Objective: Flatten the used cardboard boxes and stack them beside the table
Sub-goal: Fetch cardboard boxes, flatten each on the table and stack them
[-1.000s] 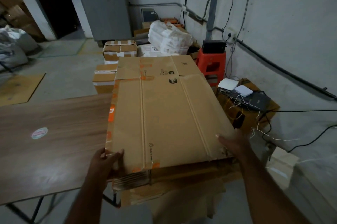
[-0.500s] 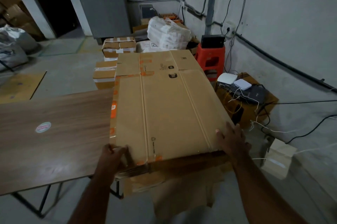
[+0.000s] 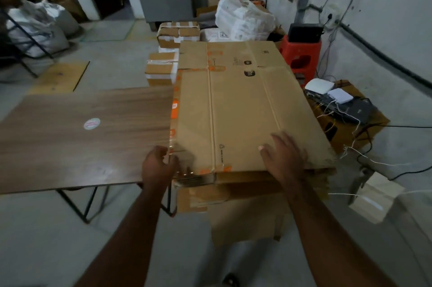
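we square the top flattened box on the stack beside the table, and every place here is given from that table. nearest us, at the table's near right corner, our left hand curls its fingers round the near left corner of the top box, gripping it just where tape and orange labels show. further right of the table, our right hand lies flat on the box's near edge, fingers straight and spread, pressing down and holding nothing.

the stack stands on the floor touching or just beside the table's right end, its top about level with the tabletop; we cannot tell whether they touch. a lower sheet juts out under the near edge, so the pile looks uneven.

to do this well, we judge, we keep the right palm down as a weight while the left hand nudges the corner until the edges line up, then press along the creases so the box lies truly flat. a tilted layer could let later boxes slide.

beyond the table's far right corner sit taped boxes, and right of them a red stool.
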